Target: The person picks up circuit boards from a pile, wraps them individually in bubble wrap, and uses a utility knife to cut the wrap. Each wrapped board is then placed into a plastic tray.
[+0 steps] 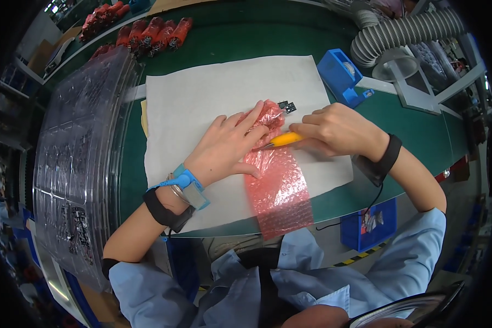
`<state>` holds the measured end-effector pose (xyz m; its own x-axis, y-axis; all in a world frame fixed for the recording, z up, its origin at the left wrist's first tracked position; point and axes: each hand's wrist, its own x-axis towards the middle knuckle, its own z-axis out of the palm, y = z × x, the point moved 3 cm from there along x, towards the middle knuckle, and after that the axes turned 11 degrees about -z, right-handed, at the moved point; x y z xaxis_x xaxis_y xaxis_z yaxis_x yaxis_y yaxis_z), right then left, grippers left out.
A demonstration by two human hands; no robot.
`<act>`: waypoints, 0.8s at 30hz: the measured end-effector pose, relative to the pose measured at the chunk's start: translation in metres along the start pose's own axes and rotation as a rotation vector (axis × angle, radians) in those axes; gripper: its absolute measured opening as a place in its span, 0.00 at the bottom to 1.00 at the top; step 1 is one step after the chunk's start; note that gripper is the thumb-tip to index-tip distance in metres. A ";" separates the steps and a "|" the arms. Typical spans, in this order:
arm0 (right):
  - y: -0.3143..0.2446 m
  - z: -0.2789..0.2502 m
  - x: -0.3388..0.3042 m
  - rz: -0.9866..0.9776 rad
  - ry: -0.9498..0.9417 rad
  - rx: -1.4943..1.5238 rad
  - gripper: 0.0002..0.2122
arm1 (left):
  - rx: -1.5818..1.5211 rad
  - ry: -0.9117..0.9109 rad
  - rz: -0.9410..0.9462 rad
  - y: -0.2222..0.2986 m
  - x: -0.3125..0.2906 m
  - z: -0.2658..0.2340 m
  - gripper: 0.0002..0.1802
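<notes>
A person's left hand (229, 146) presses flat, fingers spread, on a strip of pink bubble wrap (277, 186) lying across a white sheet (202, 98) on the green surface (235, 33). The right hand (336, 130) has its fingers closed around a yellow-handled tool (285, 139), probably a utility knife, its tip at the wrap. A small black part (287, 106) sits just beyond the wrap. Right of the sheet stands a blue tape dispenser (341, 76); left of it, stacked clear plastic trays (76, 158); beyond it, red wrapped bundles (147, 35).

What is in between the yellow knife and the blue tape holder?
In the head view, the right hand, then bare white sheet and green table.
</notes>
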<state>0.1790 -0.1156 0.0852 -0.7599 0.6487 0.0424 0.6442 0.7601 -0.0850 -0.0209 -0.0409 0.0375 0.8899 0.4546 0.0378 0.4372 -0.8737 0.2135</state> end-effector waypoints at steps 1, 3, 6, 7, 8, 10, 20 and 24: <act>0.000 -0.001 -0.003 0.018 -0.016 0.013 0.11 | 0.001 0.002 0.001 -0.001 0.000 0.000 0.40; 0.003 -0.005 -0.012 0.039 -0.029 0.018 0.11 | 0.007 0.010 0.008 -0.001 0.000 0.000 0.40; 0.011 -0.009 -0.034 0.093 -0.027 -0.005 0.11 | 0.029 0.033 0.020 0.000 -0.001 0.001 0.39; 0.011 -0.010 -0.039 0.092 -0.023 -0.016 0.11 | 0.037 0.042 0.021 0.000 -0.003 0.000 0.39; 0.011 -0.011 -0.045 0.115 -0.024 -0.036 0.12 | 0.026 0.036 0.023 0.000 -0.002 0.000 0.39; 0.008 -0.013 -0.058 0.163 -0.021 -0.077 0.14 | 0.010 0.025 0.031 0.000 -0.001 -0.001 0.39; -0.043 0.006 -0.163 0.747 0.315 -0.201 0.14 | 0.090 -0.011 0.051 0.006 0.000 -0.007 0.39; -0.048 0.029 -0.202 0.933 0.312 -0.216 0.15 | 0.174 -0.026 0.070 0.012 0.003 -0.011 0.42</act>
<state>0.2987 -0.2845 0.0520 0.0928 0.9453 0.3127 0.9957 -0.0858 -0.0362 -0.0143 -0.0487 0.0507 0.9210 0.3891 0.0208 0.3882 -0.9208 0.0391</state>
